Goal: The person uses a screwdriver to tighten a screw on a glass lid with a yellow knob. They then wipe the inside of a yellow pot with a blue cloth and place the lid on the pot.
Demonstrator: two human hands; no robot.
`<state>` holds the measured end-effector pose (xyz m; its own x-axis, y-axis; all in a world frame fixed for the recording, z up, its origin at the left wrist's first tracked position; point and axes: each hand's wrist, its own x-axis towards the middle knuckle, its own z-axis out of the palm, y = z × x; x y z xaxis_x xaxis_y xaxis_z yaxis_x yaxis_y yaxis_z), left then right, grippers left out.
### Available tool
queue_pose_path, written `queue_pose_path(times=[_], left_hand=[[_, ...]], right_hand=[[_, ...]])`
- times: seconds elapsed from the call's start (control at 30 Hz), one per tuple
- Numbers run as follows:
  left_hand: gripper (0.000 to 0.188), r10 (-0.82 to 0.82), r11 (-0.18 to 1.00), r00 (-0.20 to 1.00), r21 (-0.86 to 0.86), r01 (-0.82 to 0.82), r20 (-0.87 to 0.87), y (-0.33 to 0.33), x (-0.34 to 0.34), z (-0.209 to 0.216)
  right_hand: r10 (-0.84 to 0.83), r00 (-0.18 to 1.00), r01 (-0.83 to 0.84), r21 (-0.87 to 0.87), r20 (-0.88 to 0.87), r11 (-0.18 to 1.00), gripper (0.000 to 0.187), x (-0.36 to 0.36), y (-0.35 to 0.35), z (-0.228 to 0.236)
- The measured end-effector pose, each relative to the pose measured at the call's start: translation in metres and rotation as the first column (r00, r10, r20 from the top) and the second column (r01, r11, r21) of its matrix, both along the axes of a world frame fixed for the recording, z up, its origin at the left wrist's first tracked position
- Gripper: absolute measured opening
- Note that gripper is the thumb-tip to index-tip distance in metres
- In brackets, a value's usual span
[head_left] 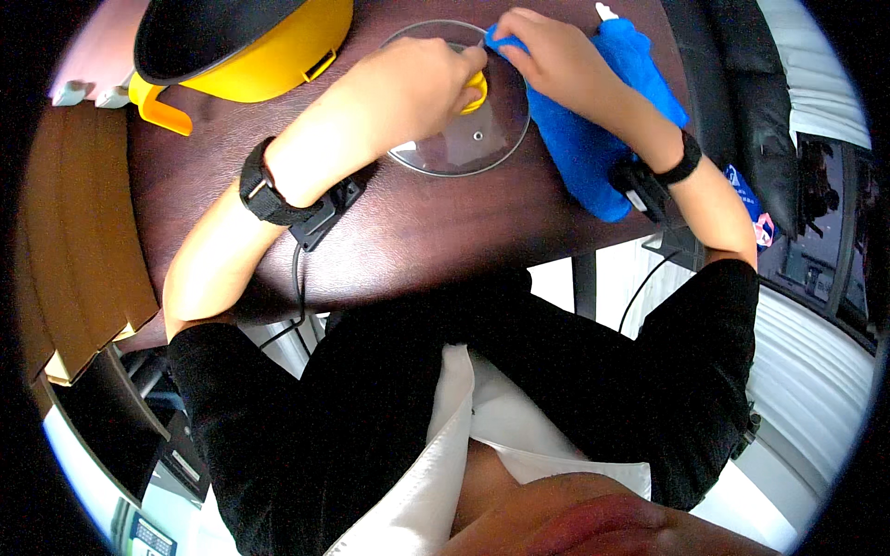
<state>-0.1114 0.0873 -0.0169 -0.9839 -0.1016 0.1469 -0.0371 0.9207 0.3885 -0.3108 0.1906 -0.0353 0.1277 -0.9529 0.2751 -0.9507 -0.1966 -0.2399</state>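
Note:
A round glass lid [496,139] with a metal rim and a yellow knob [476,94] is at the far middle of the dark table. My left hand [422,88] is closed on the knob from the left, its fingertips partly hidden. At the lid's far right rim, my right hand [549,57] pinches a corner of a blue cloth [570,153]. The rest of the cloth drapes down the lid's right side and under my right forearm. Whether the pinched corner touches the glass, I cannot tell.
A yellow pot [278,65] with a dark inside and a yellow handle [159,109] stands at the far left. Brown panels [88,232] line the table's left side. A black padded seat [751,102] is at the right, near a blue and pink package [747,208]. Cables hang from both wrist devices.

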Motion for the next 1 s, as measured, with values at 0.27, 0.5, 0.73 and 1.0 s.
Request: queue_pose_path(times=[0.27, 0.5, 0.73, 1.0], left_hand=[[0.023, 0.045, 0.999, 0.998, 0.015, -0.046, 0.044, 0.003, 0.003, 0.002], [0.028, 0.126, 0.971, 0.98, -0.181, -0.154, -0.157, 0.0, 0.015, 0.025], [0.032, 0.154, 0.946, 0.968, -0.254, -0.202, -0.197, 0.002, 0.066, 0.126], [0.032, 0.438, 0.892, 0.896, 0.156, -0.425, -0.064, -0.043, 0.103, 0.202]], right_hand=[[0.14, 0.988, -0.145, 0.079, 0.06, 0.986, 0.02, -0.012, -0.049, 0.021], [-0.008, 0.985, 0.0, 0.048, 0.175, 0.999, 0.032, -0.014, -0.011, 0.038], [-0.025, 0.922, -0.012, 0.094, 0.386, 0.995, 0.035, -0.028, -0.002, 0.018], [-0.01, 0.948, 0.013, -0.007, 0.317, 1.0, 0.034, -0.031, 0.001, 0.0]])
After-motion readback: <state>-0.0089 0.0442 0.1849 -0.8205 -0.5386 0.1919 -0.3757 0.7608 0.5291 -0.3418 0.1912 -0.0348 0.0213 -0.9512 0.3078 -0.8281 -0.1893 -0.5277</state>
